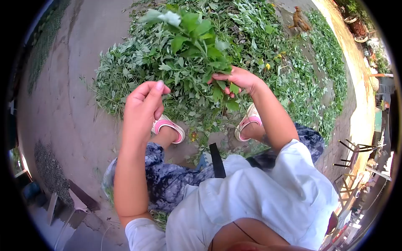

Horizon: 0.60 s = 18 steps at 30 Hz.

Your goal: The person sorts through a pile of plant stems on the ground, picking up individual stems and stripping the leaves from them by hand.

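Observation:
Leafy green stems (pixel 197 39) stand up from my right hand (pixel 236 80), whose fingers are closed round their lower end. My left hand (pixel 146 97) is raised to the left of the stems, apart from them, with its fingers curled and the thumb against the index finger. Whether something small is between them cannot be made out. Beneath and beyond both hands lies a wide heap of cut leafy plants (pixel 125 69) on the ground.
Pink and white shoes (pixel 169 127) are on my feet near the heap's edge. A brown hen (pixel 300 20) stands at the upper right beside another strip of greens (pixel 328 62). Stools (pixel 354 152) stand at the right, and a dustpan (pixel 79 198) lies at the lower left.

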{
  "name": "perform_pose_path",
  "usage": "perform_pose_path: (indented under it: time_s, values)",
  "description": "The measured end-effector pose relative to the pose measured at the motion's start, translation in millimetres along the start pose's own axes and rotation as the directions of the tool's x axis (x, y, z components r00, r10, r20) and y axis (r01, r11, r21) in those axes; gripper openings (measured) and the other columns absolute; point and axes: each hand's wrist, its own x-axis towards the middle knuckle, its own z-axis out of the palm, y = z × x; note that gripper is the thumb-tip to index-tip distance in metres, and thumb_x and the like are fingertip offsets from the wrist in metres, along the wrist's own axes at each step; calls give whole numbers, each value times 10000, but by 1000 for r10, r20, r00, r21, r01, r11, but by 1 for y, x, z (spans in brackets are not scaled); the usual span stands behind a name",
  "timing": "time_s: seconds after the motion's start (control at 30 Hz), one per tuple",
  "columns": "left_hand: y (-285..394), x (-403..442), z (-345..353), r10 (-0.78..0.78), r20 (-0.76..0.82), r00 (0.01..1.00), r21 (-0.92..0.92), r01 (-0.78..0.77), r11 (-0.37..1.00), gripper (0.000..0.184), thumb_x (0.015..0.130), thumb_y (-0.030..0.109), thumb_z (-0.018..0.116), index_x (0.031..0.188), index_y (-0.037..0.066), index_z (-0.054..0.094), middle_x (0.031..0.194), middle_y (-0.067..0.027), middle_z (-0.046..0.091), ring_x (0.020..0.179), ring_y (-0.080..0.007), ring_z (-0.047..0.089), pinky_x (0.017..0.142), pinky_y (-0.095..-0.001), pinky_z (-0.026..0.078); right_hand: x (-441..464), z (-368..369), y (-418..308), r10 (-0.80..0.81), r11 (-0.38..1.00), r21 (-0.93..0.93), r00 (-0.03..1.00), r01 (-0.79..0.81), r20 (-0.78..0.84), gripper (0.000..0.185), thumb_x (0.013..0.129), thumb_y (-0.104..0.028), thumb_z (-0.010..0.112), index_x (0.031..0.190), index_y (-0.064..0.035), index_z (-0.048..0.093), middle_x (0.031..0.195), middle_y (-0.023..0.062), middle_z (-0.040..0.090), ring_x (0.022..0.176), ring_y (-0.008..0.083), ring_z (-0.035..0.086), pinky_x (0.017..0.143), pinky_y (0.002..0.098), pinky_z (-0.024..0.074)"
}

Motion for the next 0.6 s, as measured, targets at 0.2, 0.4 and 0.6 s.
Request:
perform_pose_path:
  time_s: [0.2, 0.4, 0.6]
  values:
    - [-6, 9, 21, 32, 196, 980, 43, -41, 998, 185, 888, 151, 452, 976, 34, 566, 629, 46, 439, 470, -17, 323, 410, -163, 251, -69, -32, -44, -403, 896, 209, 915, 393, 9, 337, 890, -344, 422, 1013, -47, 524, 426, -29, 392, 309, 51, 355, 285, 186, 317]
    - [2, 12, 57, 204, 311, 928, 149, -260, 954, 226, 889, 231, 469, 896, 38, 586, 543, 89, 357, 456, -14, 291, 413, -179, 225, -101, -28, -69, -555, 785, 299, 830, 543, -51, 327, 911, -353, 379, 997, -71, 521, 419, -49, 389, 266, 47, 334, 242, 178, 266]
    - [14, 5, 78, 70, 558, 827, 39, -111, 993, 349, 879, 298, 479, 1071, 9, 515, 659, 65, 387, 534, -26, 323, 469, -182, 260, -117, -25, -80, -480, 818, 285, 866, 500, -140, 317, 914, -378, 357, 1000, -110, 502, 426, -53, 392, 278, 41, 358, 246, 179, 303]
